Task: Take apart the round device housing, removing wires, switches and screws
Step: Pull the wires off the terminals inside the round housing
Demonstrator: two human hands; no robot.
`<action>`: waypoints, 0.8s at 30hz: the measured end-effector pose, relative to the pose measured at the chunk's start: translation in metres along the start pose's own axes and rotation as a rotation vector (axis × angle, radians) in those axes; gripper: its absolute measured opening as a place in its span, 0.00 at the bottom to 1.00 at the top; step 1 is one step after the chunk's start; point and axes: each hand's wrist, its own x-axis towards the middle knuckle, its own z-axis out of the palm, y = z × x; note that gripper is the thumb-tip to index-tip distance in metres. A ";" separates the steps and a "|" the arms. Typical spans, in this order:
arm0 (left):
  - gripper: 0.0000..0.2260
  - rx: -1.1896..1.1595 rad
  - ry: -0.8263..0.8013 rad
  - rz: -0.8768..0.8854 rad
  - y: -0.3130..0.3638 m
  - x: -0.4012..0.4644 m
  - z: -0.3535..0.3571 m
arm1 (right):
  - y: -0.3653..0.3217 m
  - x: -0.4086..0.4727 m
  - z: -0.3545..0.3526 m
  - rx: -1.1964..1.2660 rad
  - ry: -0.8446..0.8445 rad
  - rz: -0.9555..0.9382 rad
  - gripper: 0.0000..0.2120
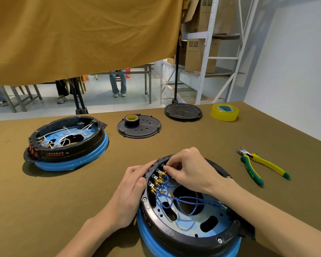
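A round black housing (176,233) on a blue ring lies open at the front of the table, with blue wires (182,200) looped over its blue plate. A row of switches with brass terminals (157,179) lines its left inner wall. My left hand (132,184) holds the housing's outer left rim, fingers curled against it behind the switches. My right hand (185,166) reaches inside from above and pinches a small connector at the topmost switch terminal with thumb and fingertips.
A second housing (67,143) with white wires sits at the left. Two black round covers (139,127) (183,111) lie further back, one with a black tape roll (131,120) on it. Yellow tape (224,112) and green-yellow pliers (261,165) lie at the right.
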 end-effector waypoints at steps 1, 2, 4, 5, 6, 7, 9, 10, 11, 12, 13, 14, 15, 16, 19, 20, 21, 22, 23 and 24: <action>0.28 -0.006 -0.004 -0.011 0.000 0.000 0.000 | 0.000 -0.001 0.000 -0.008 -0.003 -0.001 0.09; 0.29 -0.007 -0.006 -0.017 0.000 0.000 -0.001 | -0.001 -0.001 0.000 -0.017 -0.007 -0.006 0.10; 0.29 -0.001 -0.005 -0.018 0.001 -0.001 -0.001 | -0.001 -0.001 0.000 -0.014 -0.014 -0.014 0.09; 0.29 -0.001 -0.006 -0.018 0.001 -0.001 -0.002 | -0.001 -0.001 0.000 -0.005 -0.015 -0.011 0.09; 0.28 -0.004 -0.008 -0.018 0.001 -0.001 -0.002 | 0.000 0.000 -0.001 0.002 -0.016 -0.007 0.09; 0.27 -0.005 -0.011 -0.016 0.002 -0.001 -0.002 | 0.000 0.000 -0.001 0.004 -0.016 -0.006 0.09; 0.26 -0.004 -0.012 -0.004 0.004 -0.002 -0.002 | 0.000 0.000 -0.001 0.010 -0.021 -0.005 0.09; 0.25 -0.006 -0.012 -0.001 0.005 -0.002 -0.003 | 0.000 0.000 -0.001 0.018 -0.026 -0.004 0.08; 0.25 -0.010 -0.013 -0.002 0.005 -0.001 -0.003 | 0.000 0.000 -0.001 0.023 -0.032 -0.005 0.08; 0.25 -0.012 -0.014 -0.002 0.005 -0.001 -0.004 | 0.000 -0.001 -0.001 0.022 -0.036 -0.007 0.08; 0.25 -0.012 -0.015 0.002 0.006 -0.001 -0.004 | 0.000 -0.001 -0.002 0.018 -0.037 -0.010 0.08; 0.25 -0.013 -0.014 0.008 0.006 -0.001 -0.004 | 0.000 -0.001 -0.002 0.018 -0.036 -0.008 0.08; 0.25 -0.013 -0.013 0.009 0.006 -0.001 -0.004 | 0.000 0.000 -0.003 0.023 -0.033 -0.004 0.08; 0.26 -0.012 -0.013 0.008 0.005 -0.001 -0.004 | 0.000 0.000 -0.003 0.031 -0.030 0.002 0.08; 0.26 0.001 -0.005 0.012 0.003 -0.001 -0.003 | 0.000 -0.003 -0.001 0.000 -0.025 0.003 0.10; 0.26 0.005 0.003 0.021 0.002 -0.001 -0.003 | 0.000 -0.006 -0.001 -0.014 -0.020 0.001 0.10; 0.26 0.011 0.010 0.028 0.001 0.000 -0.003 | 0.001 -0.009 -0.002 -0.015 -0.011 0.002 0.10; 0.26 0.015 0.018 0.031 0.001 0.000 -0.003 | 0.003 -0.011 -0.003 -0.009 0.004 0.010 0.10; 0.26 0.017 0.025 0.030 0.000 0.000 -0.002 | 0.005 -0.011 -0.005 0.000 0.023 0.022 0.09; 0.26 0.018 0.029 0.028 0.000 0.000 -0.002 | 0.006 -0.011 -0.006 0.013 0.041 0.035 0.08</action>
